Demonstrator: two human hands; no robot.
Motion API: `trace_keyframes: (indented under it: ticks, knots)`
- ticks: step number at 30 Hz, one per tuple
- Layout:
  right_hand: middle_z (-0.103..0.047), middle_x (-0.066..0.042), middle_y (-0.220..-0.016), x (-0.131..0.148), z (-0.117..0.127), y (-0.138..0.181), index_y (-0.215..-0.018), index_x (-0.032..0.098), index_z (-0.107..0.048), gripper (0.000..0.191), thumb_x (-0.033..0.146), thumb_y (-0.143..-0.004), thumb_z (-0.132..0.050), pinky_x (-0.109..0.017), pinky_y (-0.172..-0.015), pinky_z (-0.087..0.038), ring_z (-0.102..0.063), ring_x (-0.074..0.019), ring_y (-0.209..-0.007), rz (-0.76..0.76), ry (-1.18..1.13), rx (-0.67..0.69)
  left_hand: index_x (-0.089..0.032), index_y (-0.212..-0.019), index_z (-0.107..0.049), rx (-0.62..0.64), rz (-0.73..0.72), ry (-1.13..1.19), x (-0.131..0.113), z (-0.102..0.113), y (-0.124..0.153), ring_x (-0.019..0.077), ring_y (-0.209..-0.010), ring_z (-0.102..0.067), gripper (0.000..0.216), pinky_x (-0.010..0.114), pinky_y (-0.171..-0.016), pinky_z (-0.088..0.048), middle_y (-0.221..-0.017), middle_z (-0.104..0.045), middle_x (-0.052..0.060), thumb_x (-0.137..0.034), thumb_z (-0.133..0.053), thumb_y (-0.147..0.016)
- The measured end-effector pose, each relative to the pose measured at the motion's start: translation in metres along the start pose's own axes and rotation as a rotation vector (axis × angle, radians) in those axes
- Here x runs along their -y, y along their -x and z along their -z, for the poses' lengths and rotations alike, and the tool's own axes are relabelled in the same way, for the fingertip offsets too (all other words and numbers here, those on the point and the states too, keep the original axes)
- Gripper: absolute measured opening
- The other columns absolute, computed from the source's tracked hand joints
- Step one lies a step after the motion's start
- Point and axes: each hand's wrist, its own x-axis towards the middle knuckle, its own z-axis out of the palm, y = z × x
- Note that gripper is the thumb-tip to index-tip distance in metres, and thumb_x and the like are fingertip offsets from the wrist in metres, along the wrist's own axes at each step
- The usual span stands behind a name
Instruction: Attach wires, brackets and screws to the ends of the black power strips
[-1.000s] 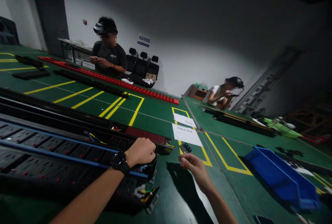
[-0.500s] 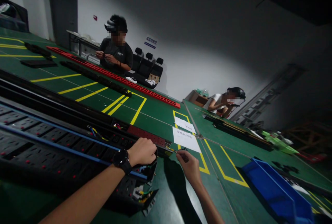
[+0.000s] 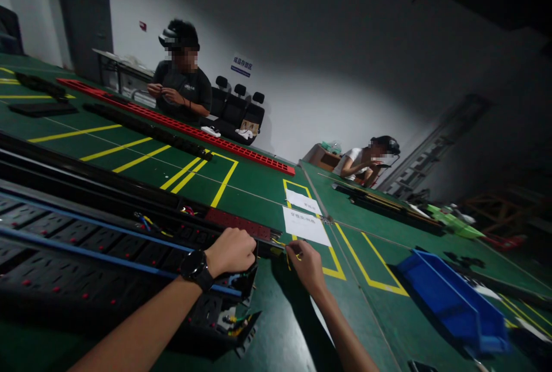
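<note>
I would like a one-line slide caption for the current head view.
Right hand at a yellow wire, left hand over black socket strips on a green table.

On the wall [image 3: 302, 79] beyond the table's [image 3: 259, 192] far edge, a sign [image 3: 242, 63] reads 成品存放区; the papers' [image 3: 307, 234] print looks blurred from here.

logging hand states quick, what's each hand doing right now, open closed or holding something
Left hand: closed, curled over long black socket strips with red dots; grip unclear.
Right hand: closed, fingertips pinching a thin yellow wire.
</note>
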Motion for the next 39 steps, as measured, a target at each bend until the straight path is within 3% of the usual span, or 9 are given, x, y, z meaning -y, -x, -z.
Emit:
trace_keyframes:
  ticks: [7,11,16,21,25,30,33,36,39]
  knots:
    - [-0.078,-0.015,-0.111,-0.035,0.015,0.014,-0.113,0.020,-0.074,0.044,0.050,-0.110,-0.042,-0.045,-0.093,-0.056,-0.070,-0.0302,-0.105,0.033,0.102,-0.228,-0.016,-0.089,-0.082,0.018,0.000,-0.019,0.002,-0.002,-0.002,0.0345,-0.091,-0.080,0.029,0.043,-0.080,-0.060,-0.094,-0.082,0.017,-0.018,-0.053,-0.088]
    - [-0.073,-0.017,-0.128,-0.055,0.018,0.019,-0.138,0.020,-0.065,0.044,0.045,-0.108,-0.045,-0.053,-0.105,-0.054,-0.065,-0.0326,-0.122,0.078,0.190,-0.210,-0.018,-0.089,-0.081,0.022,-0.012,-0.024,0.005,-0.006,-0.004,0.0337,-0.089,-0.079,0.029,0.043,-0.079,-0.060,-0.093,-0.082,0.015,-0.019,-0.052,-0.089]
    - [-0.066,-0.020,-0.141,-0.049,0.019,0.020,-0.154,0.019,-0.050,0.055,0.037,-0.103,-0.054,-0.057,-0.109,-0.051,-0.059,-0.0355,-0.131,0.116,0.224,-0.337,-0.020,-0.087,-0.079,0.032,-0.005,-0.015,0.008,-0.007,-0.007,0.0334,-0.087,-0.079,0.030,0.043,-0.079,-0.059,-0.092,-0.082,0.013,-0.019,-0.050,-0.090]
    - [-0.075,-0.016,-0.126,-0.040,0.018,0.019,-0.146,0.018,-0.060,0.053,0.043,-0.099,-0.057,-0.052,-0.103,-0.050,-0.066,-0.0344,-0.117,0.013,0.324,-0.130,-0.021,-0.089,-0.079,0.060,-0.012,-0.025,0.009,-0.005,-0.008,0.0338,-0.090,-0.079,0.030,0.042,-0.079,-0.058,-0.095,-0.082,0.013,-0.019,-0.049,-0.090]
    - [-0.072,-0.018,-0.135,-0.043,0.017,0.019,-0.157,0.016,-0.050,0.071,0.053,-0.097,-0.058,-0.052,-0.109,-0.044,-0.066,-0.0361,-0.121,-0.123,0.345,-0.021,-0.022,-0.090,-0.079,0.072,0.000,-0.042,0.009,-0.004,-0.008,0.0332,-0.092,-0.078,0.030,0.040,-0.079,-0.056,-0.097,-0.082,0.013,-0.020,-0.049,-0.091]
    - [-0.077,-0.017,-0.124,-0.046,0.016,0.016,-0.164,0.013,-0.039,0.083,0.053,-0.096,-0.061,-0.049,-0.107,-0.044,-0.067,-0.0358,-0.120,-0.187,0.318,0.009,-0.022,-0.090,-0.079,0.088,0.006,-0.051,0.008,-0.002,-0.007,0.0328,-0.093,-0.078,0.031,0.040,-0.079,-0.056,-0.097,-0.082,0.012,-0.021,-0.048,-0.092]
    - [-0.077,-0.015,-0.123,-0.048,0.017,0.015,-0.158,0.016,-0.049,0.071,0.046,-0.095,-0.063,-0.045,-0.103,-0.046,-0.068,-0.0336,-0.116,-0.205,0.310,0.014,-0.021,-0.089,-0.079,0.094,0.005,-0.041,0.006,0.000,-0.007,0.0326,-0.092,-0.078,0.031,0.039,-0.078,-0.056,-0.097,-0.082,0.013,-0.020,-0.048,-0.091]
    - [-0.079,-0.012,-0.109,-0.051,0.017,0.015,-0.120,0.021,-0.073,0.030,0.035,-0.098,-0.059,-0.042,-0.095,-0.048,-0.070,-0.0307,-0.107,-0.162,0.333,0.029,-0.021,-0.089,-0.079,0.081,0.002,-0.038,0.006,0.001,-0.007,0.0307,-0.089,-0.078,0.031,0.037,-0.076,-0.055,-0.096,-0.082,0.013,-0.021,-0.048,-0.091]
    - [-0.078,-0.009,-0.096,-0.053,0.012,0.016,-0.096,0.023,-0.075,0.021,0.033,-0.101,-0.056,-0.040,-0.091,-0.047,-0.070,-0.0279,-0.096,-0.079,0.321,0.002,-0.020,-0.089,-0.079,0.064,-0.001,-0.043,0.006,0.000,-0.007,0.0298,-0.087,-0.078,0.030,0.036,-0.075,-0.054,-0.094,-0.082,0.013,-0.021,-0.049,-0.090]
